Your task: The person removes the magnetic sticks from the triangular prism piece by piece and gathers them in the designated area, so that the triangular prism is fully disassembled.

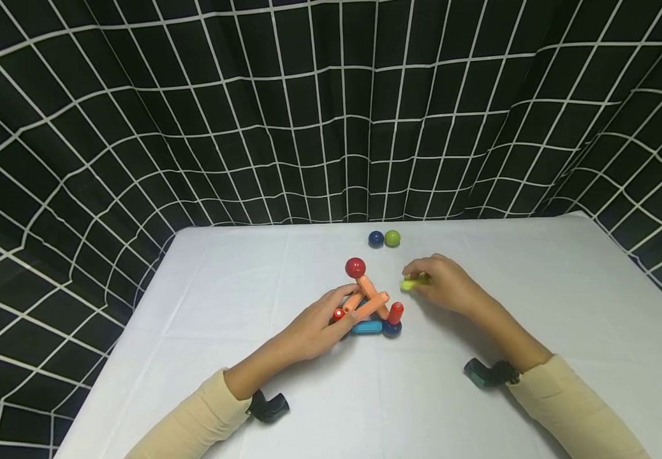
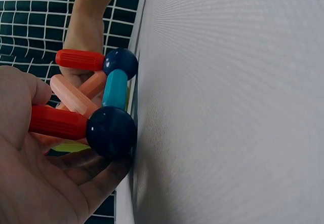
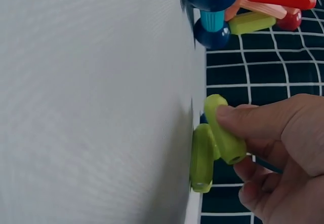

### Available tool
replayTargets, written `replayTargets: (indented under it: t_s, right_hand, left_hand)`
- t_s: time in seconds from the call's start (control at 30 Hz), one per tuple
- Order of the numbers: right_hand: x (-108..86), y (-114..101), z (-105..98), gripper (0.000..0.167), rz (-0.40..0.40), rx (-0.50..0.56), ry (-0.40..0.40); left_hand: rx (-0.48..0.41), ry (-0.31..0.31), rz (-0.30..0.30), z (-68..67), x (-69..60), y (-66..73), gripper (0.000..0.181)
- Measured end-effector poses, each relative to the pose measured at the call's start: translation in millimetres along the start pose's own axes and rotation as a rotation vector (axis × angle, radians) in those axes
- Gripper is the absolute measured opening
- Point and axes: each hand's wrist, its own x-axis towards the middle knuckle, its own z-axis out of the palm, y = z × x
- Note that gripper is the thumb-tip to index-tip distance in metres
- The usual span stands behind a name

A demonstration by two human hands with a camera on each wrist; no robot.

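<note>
My left hand [image 1: 314, 325] grips the left side of a magnetic rod-and-ball structure, its thumb in front and fingers behind. The structure joins orange rods [image 1: 374, 306], a light blue rod [image 1: 367, 327], upright red rods [image 1: 396, 312] and dark blue balls [image 2: 111, 133] resting on the table; a red ball [image 1: 355, 268] tops an orange rod. To its right, my right hand [image 1: 446, 284] pinches a yellow-green magnetic rod [image 3: 226, 133] between thumb and fingers. Beside that, a second yellow-green rod [image 3: 202, 158] lies on the table. Fingers partly hide the structure's left corner.
A loose dark blue ball [image 1: 375, 239] and a yellow-green ball [image 1: 392, 238] sit side by side behind the structure. White cloth covers the table [image 1: 239, 274]. A black curtain with a white grid [image 1: 308, 127] stands along the back and sides.
</note>
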Motion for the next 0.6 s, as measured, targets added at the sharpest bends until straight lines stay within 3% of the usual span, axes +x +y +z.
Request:
replayTargets:
  t_s: [0.27,0.47,0.6]
  right_hand:
    - [-0.3,3.9,-1.6,0.023,0.045,-0.052,-0.032]
    - [-0.8,3.7,-0.9,0.021,0.088,-0.071,-0.039]
    - [-0.6,4.4,0.6,0.020,0.117,-0.084,-0.032]
  left_hand:
    - [0.007,-0.001,-0.029,-0.3,-1.7,0.4,0.041]
    - [0.000,-0.002,0.004,0.0,-0.1,-0.9,0.036]
    - [0.011,0.000,-0.022,0.4,-1.5,-1.1,0.040]
